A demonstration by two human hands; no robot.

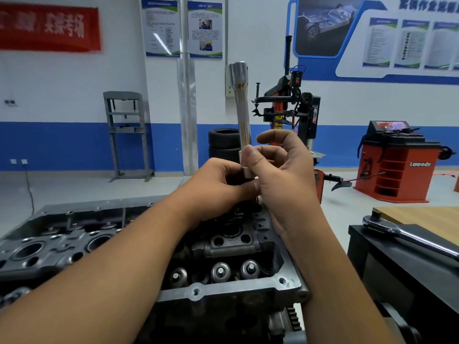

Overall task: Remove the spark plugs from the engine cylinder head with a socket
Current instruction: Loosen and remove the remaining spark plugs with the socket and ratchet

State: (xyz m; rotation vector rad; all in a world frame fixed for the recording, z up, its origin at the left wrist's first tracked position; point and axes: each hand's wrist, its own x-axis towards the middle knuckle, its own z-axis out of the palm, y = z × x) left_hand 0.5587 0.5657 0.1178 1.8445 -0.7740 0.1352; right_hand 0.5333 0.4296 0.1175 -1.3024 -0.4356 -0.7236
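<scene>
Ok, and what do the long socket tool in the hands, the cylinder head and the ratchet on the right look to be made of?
Long socket tool: polished, probably chromed steel; bright and mirror-like.
Cylinder head: cast metal, likely aluminium; dull grey, grainy, dark with oil inside.
Ratchet: chromed steel by its sharp highlights.

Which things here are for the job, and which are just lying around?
For the job: socket, held by the left hand and right hand; cylinder head; ratchet.

Just there: tyres, tyre machine, orange balancer, press.
</scene>
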